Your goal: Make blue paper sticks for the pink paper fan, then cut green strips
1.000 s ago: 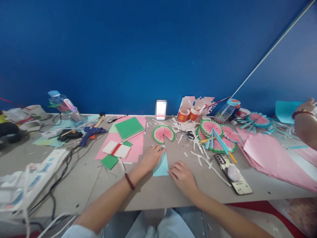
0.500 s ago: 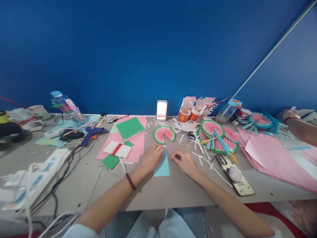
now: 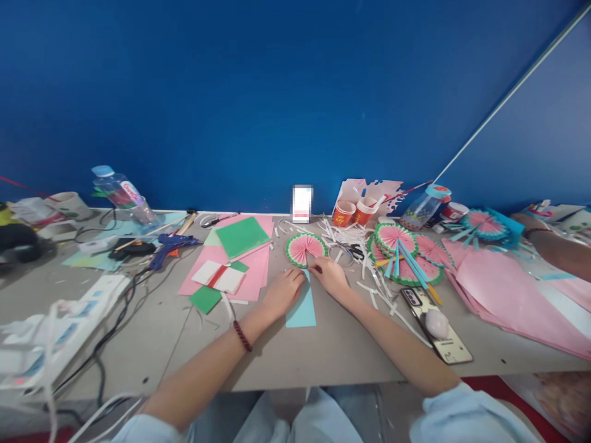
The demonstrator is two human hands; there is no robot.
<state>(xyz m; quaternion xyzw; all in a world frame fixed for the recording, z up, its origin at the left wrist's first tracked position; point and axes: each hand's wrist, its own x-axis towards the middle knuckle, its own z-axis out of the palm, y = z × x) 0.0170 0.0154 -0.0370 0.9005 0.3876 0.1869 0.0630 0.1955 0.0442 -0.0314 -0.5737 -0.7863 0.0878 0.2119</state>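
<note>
A light blue paper strip (image 3: 302,306) lies on the grey table (image 3: 295,351) in front of me. My left hand (image 3: 282,292) rests flat on its left edge, fingers stretched towards its far end. My right hand (image 3: 329,275) is at the strip's far end, fingers curled with the fingertips pressing down there. Just beyond both hands lies a pink and green watermelon paper fan (image 3: 305,248).
Pink sheets with a green sheet (image 3: 242,237) lie to the left, beside a blue glue gun (image 3: 168,248), cables and a power strip (image 3: 74,326). To the right are more paper fans (image 3: 402,249), white scraps, scissors (image 3: 354,250), paper cups (image 3: 351,213), a phone (image 3: 436,323), pink paper (image 3: 512,295) and another person's arm (image 3: 556,252).
My right hand has slid forward along the strip's right edge from its near corner to its far end. The left hand stays in place. The other person's arm has lowered at the right.
</note>
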